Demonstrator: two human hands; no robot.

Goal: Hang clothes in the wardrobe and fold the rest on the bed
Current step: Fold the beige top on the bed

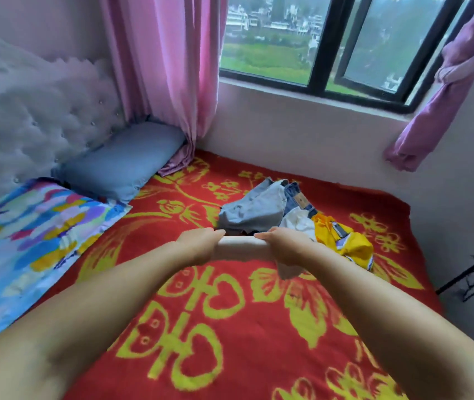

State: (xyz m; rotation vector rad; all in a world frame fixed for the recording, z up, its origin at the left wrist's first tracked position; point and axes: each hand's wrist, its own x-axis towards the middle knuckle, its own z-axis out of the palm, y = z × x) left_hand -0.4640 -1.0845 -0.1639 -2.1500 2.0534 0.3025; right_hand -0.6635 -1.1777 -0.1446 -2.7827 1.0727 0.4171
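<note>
room: bedroom, bed [230, 327] pushed into corner under a black-framed window [325, 50]
bed cover: red blanket with yellow flower pattern
held item: pale cream garment [237, 249], bunched into a tight roll stretched between both hands, above the blanket mid-bed; loose end hangs below the right hand
left hand [198, 245]: fingers curled over the roll's left end, gripping it
right hand [284, 245]: fingers curled over the roll's right end, gripping it
clothes pile [287, 215]: just beyond the hands, on the blanket
pile contents: light blue jeans [253, 206] on the left, darker denim with leather patch behind, white cloth [299, 220] in the middle, yellow garment [348, 243] on the right, near right hand
pillows: blue pillow [123, 160] at headboard corner; multicolour patterned pillow [28, 232] beside it, nearer camera
headboard [28, 116]: grey, tufted, far left
curtains: pink curtain [166, 67] left of window, hem touching blanket; purple one knotted up at right
floor right of bed: black stand with cables, partly cut off
</note>
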